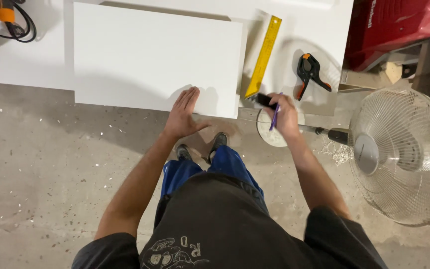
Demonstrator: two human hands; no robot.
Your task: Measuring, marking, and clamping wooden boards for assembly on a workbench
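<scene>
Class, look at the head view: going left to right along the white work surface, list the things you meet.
Orange tool with black cable → white panel → yellow ruler → black-and-orange spring clamp → red machine.

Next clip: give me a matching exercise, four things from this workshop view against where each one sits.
Things:
1. left hand
2. right hand
3. clamp
4. fan

Places:
A. on the floor at far right
B. flat on the near edge of the white board
C. at the black handle end of the yellow square, holding a purple pencil
D. lying on the white sheet, right of the yellow square

Pairs: 1-B, 2-C, 3-D, 4-A
</scene>
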